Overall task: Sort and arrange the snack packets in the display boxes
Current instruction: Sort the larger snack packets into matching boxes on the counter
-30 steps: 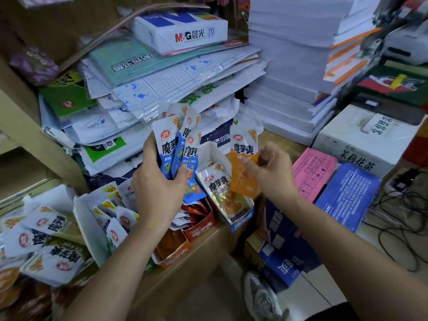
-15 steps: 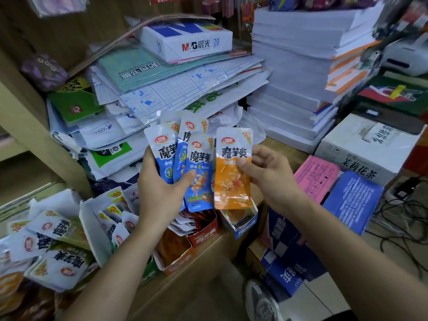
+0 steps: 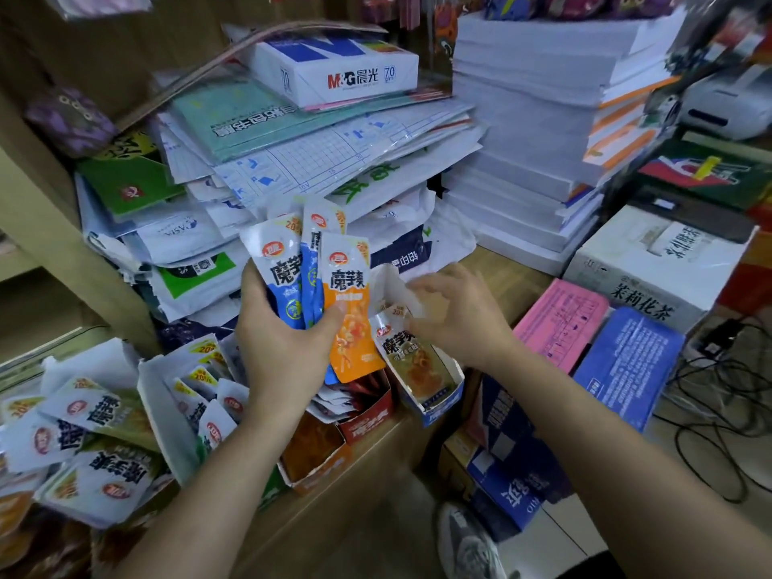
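A fan of snack packets (image 3: 346,282), blue ones beside an orange one, is gripped upright in the left hand (image 3: 284,353), with the thumb pressed across their lower halves, above a red display box (image 3: 367,415). Just to the right, an olive packet (image 3: 413,357) is stood in a blue display box (image 3: 443,397). The right hand (image 3: 455,319) is held over it, fingers spread and bent; whether the box's torn flap is pinched cannot be told. Loose packets (image 3: 96,436) are heaped at far left.
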